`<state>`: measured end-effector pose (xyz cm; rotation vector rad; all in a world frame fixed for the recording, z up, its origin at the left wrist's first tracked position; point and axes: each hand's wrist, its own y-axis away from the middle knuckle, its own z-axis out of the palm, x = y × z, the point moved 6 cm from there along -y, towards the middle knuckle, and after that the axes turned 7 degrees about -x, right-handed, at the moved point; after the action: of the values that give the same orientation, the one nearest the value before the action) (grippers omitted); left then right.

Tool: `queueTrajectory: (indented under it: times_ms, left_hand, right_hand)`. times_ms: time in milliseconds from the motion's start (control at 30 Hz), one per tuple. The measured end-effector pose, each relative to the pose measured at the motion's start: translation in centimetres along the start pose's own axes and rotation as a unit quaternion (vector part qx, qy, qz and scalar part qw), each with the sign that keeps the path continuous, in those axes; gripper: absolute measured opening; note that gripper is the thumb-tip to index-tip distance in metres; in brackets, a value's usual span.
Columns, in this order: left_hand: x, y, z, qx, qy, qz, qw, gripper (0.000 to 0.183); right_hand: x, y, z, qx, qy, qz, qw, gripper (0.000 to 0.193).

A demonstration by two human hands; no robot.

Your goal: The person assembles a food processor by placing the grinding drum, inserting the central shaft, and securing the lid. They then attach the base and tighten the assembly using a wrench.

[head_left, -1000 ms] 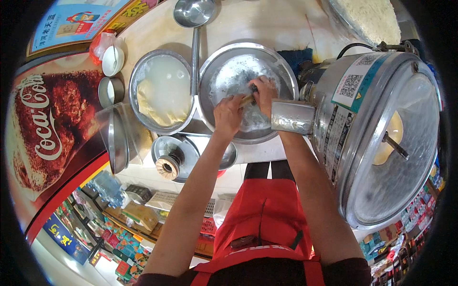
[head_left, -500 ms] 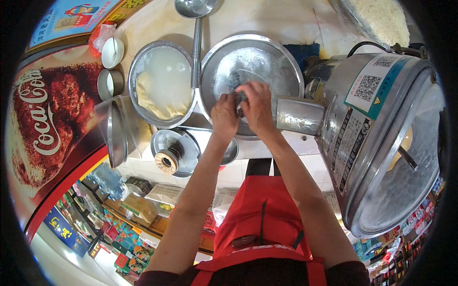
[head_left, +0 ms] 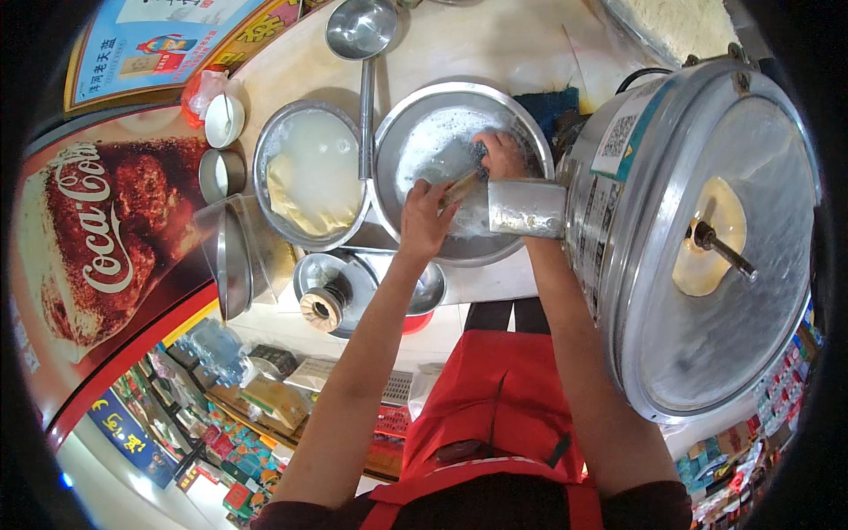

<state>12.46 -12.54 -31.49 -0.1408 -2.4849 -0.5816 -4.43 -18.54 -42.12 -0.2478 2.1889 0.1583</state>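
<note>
A wide steel basin (head_left: 386, 190) holds foamy water, and both my hands are inside its rim. My left hand (head_left: 426, 219), fingers closed, grips a narrow tan piece (head_left: 459, 189) just above the water; its exact kind is unclear. Farther right and a little farther away, my right hand (head_left: 503, 157) is curled, with something dark at its fingertips that I cannot make out. The metal spout (head_left: 528, 208) of a large steel machine (head_left: 609, 230) juts over the basin's right side and hides my right wrist.
A basin of cloudy liquid (head_left: 309, 132) with a yellowish sheet in it stands left. A long-handled ladle (head_left: 366, 115) lies between the basins. Bowls (head_left: 225, 121) stand farther left. A dish with a wooden-ended part (head_left: 321, 309) sits near the front edge. A pale-filled tray (head_left: 676, 26) is far right.
My hands, together over a dark lump before, are now apart. The right has moved right and away behind the spout; the left now shows the tan piece. The whole view has shifted.
</note>
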Motion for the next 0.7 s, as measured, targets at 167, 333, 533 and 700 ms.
queueTrajectory:
  times_ms: [167, 333, 533, 700]
  left_hand:
    - [-2.5, 0.4, 2.1, 0.122, 0.165, 0.006, 0.979, 0.036]
    - [-1.9, 2.2, 0.7, 0.138, 0.05, 0.021, 0.989, 0.027]
    - [-0.6, 1.7, -0.6, 0.087, -0.061, 0.013, 0.994, 0.018]
    - [0.6, 0.9, 0.3, 0.089, -0.094, 0.002, 0.992, 0.026]
  right_hand:
    - [-1.0, 0.1, -1.5, 0.059, -0.064, 0.056, 0.995, 0.042]
    - [-10.1, 4.1, -4.0, 0.149, -0.196, 0.017, 0.969, 0.041]
    - [-12.3, 3.1, -0.2, 0.094, -0.018, 0.069, 0.993, 0.028]
    - [-4.4, 0.1, 0.8, 0.052, -0.032, 0.172, 0.983, 0.02]
